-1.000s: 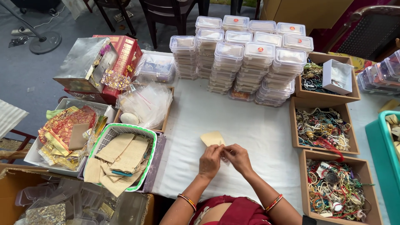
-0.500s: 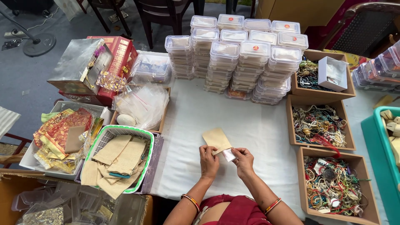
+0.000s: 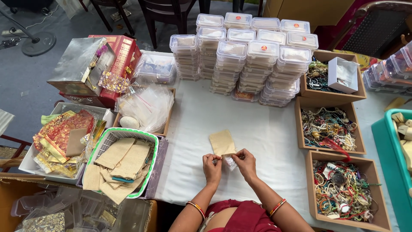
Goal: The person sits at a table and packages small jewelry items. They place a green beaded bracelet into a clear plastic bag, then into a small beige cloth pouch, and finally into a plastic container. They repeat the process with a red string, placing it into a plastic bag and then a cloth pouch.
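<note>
We see a small beige cloth pouch [image 3: 222, 142] lying on the white tabletop [image 3: 262, 129] at lower centre of the frame, its long axis running up the picture and leaning a little to the left. Its near, open end meets both hands, so the pouch lies straight ahead of them, away from the body. The left hand [image 3: 212, 166] pinches that lower edge on its left side; the right hand [image 3: 246, 161] is closed on a small clear packet [image 3: 230, 161] held at the pouch mouth, and it sits slightly nearer the pouch's middle line. Both hands are pressed close together, fingers clamped, not spread.

The pouch looks like coarse, matte woven fabric, flat and rectangular. The packet is thin, glossy plastic; we cannot tell what it contains.

To the lower left, a green-rimmed white basket [image 3: 151, 141] holds more flat pouches of the same cloth. Above it, a box carries crinkled clear bags [image 3: 148, 105]. Along the top, stacks of clear lidded containers [image 3: 244, 64] stand in rows. At right, 3 cardboard trays [image 3: 334, 148] hold tangled beads and threads.
</note>
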